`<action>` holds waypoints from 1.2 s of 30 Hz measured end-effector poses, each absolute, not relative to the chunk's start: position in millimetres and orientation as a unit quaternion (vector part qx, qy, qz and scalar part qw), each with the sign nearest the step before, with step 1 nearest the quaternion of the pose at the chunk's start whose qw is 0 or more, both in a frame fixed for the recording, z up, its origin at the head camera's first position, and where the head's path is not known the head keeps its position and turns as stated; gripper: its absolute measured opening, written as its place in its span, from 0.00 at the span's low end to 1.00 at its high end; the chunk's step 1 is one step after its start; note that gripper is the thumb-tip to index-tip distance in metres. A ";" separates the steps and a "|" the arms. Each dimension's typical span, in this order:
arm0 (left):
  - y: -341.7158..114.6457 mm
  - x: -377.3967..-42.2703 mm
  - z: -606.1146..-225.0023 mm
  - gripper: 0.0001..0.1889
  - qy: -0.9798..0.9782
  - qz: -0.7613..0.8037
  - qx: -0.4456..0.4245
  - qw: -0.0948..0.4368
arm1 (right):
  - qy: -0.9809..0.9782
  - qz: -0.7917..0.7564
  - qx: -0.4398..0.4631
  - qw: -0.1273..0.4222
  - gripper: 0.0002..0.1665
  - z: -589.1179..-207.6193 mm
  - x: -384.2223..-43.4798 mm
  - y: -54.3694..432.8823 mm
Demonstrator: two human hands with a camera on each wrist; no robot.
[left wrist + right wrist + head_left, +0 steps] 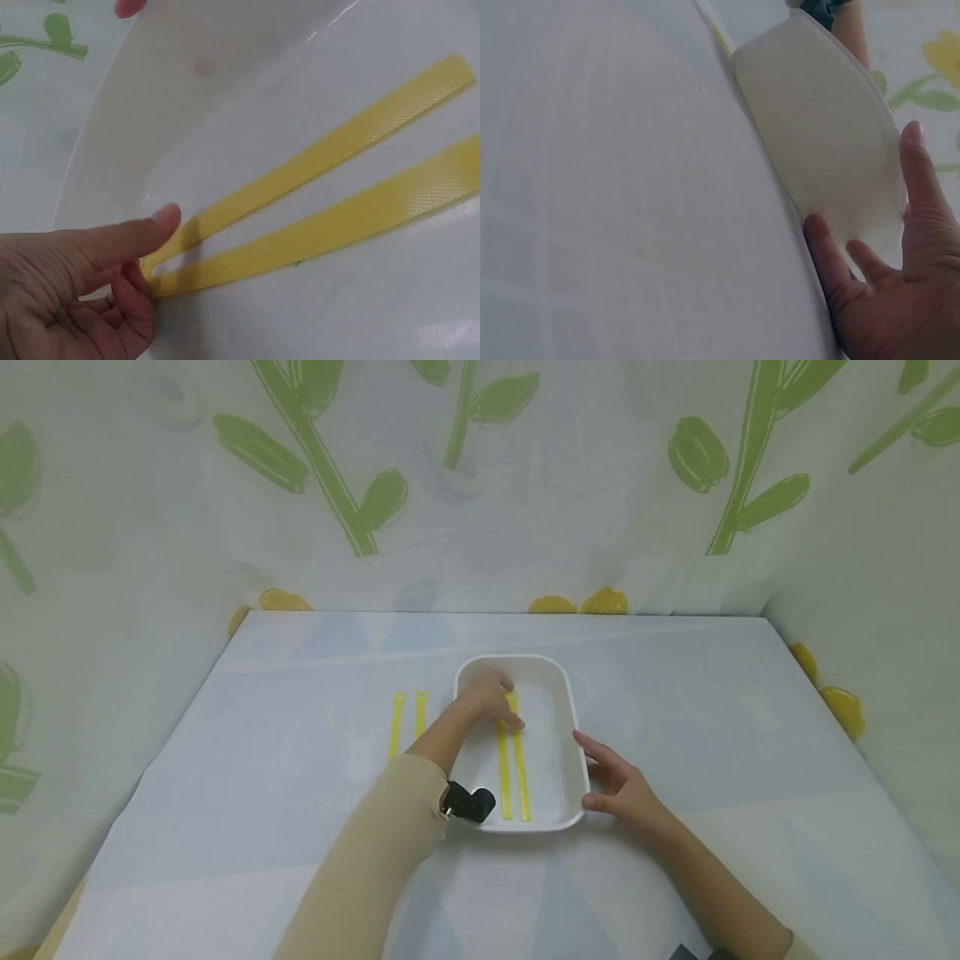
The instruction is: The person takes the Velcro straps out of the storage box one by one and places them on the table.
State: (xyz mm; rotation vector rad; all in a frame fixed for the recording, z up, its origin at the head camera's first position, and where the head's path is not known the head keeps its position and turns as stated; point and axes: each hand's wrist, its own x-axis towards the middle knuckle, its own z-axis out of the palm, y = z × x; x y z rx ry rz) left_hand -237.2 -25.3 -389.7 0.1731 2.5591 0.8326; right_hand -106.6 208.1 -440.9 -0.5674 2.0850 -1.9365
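Note:
A white rectangular tray (553, 768) stands on the table, with two yellow textured strips (521, 781) lying lengthwise in it. My left hand (487, 697) reaches in from the left to their far ends. In the left wrist view, the thumb and curled fingers of my left hand (97, 277) pinch a slotted strip end (180, 238), where the two strips come together. My right hand (626, 789) rests against the tray's right side. Its fairly straight fingers touch the outer wall (817, 135) in the right wrist view, thumb and fingers spread apart.
Two more yellow strips (397, 727) with slotted ends lie on the table left of the tray, partly behind my left forearm. A pale patterned cloth (712, 710) covers the table. Leaf-printed curtains (570, 510) hang at the back and sides.

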 end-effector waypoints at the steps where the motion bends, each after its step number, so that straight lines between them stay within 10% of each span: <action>1: -24.8 -237.0 -391.3 0.37 0.927 0.301 0.068 0.214 | 0.714 -0.662 -0.194 0.119 0.46 -440.9 -106.7 208.2; 36: -11.2 -232.1 -397.2 0.26 0.784 0.538 0.179 0.252 | 0.735 -0.644 -0.180 0.117 0.45 -439.1 -103.2 208.3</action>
